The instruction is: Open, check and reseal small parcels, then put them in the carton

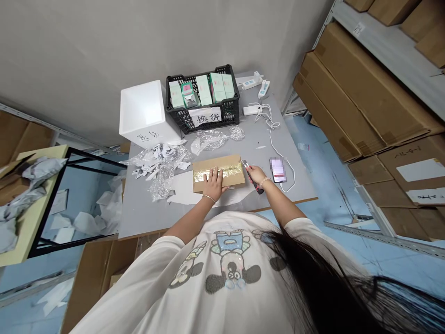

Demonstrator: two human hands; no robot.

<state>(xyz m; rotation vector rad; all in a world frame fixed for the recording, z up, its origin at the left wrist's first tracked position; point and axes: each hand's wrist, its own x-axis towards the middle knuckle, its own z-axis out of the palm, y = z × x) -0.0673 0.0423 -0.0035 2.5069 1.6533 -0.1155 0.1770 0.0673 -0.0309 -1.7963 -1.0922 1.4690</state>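
A closed brown cardboard box point(234, 178) lies on the grey table, with shiny clear tape along its top. My left hand point(213, 185) rests flat on the box, fingers spread over the tape. In my right hand point(256, 175) is a utility knife point(258, 187), its dark red-and-black handle gripped and its blade end close to the box's right end. Whether the blade touches the cardboard I cannot tell. Under the box lies a white sheet point(181, 188).
Crumpled plastic and torn paper point(162, 160) lie left of the box. Behind stand a white foam bin point(142, 111) and a black crate point(229, 111) holding several small boxes. A phone point(278, 170) on a white cable point(272, 139) lies at right. Cartons point(365, 93) fill the right shelf.
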